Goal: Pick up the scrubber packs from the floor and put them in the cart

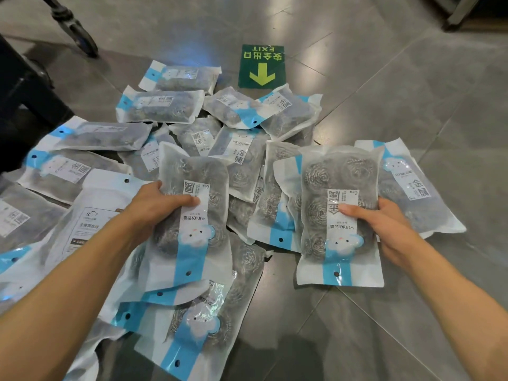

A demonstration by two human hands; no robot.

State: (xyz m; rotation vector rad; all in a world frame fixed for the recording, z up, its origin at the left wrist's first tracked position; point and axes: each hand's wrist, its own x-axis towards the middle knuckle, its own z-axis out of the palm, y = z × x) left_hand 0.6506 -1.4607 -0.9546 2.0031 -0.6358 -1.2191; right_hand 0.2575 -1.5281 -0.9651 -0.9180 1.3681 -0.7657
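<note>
Several clear scrubber packs with blue stripes and steel wool balls lie scattered over the grey tiled floor. My left hand [156, 204] grips one scrubber pack [192, 224] by its left edge, thumb across the label. My right hand [384, 224] grips another scrubber pack [341, 215] by its right edge, thumb on its label. Both held packs are lifted slightly above the pile [176, 111]. Of the cart I see only a dark frame [24, 100] at the left edge and a black wheel [79, 37] at the top left.
A green exit sticker [261, 66] with a yellow arrow is stuck to the floor behind the pile. Bare floor tiles [412, 92] spread to the right. A dark fixture base [461, 12] shows at the top right corner.
</note>
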